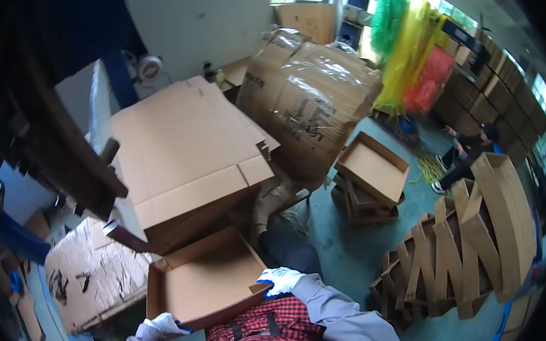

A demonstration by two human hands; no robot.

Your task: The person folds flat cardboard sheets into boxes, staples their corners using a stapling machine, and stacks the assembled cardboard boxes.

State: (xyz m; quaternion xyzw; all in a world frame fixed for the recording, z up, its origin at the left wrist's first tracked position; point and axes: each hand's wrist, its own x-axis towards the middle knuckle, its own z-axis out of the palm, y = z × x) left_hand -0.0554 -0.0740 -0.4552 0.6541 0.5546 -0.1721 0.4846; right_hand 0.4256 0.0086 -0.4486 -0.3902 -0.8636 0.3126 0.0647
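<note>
An open, shallow cardboard tray box [207, 277] is held at my waist, tilted, in front of a red checked apron [273, 327]. My right hand [281, 281], in a white and blue glove, grips its right corner. At its near left corner my left hand [168, 326], gloved the same way, is closed on the edge; part of its fingers is hidden. Just beyond the box lies a stack of flat cardboard sheets [185, 144]. Left of the box is a worn work surface [94, 284] with small dark items on it.
Dark machine parts [51, 134] overhang the left side. A large wrapped carton [304, 102] stands ahead. Box trays are stacked on the floor [376, 169], with a tall leaning stack [446, 248] at right. A person [470, 154] sits at the far right near yellow strapping [428, 168].
</note>
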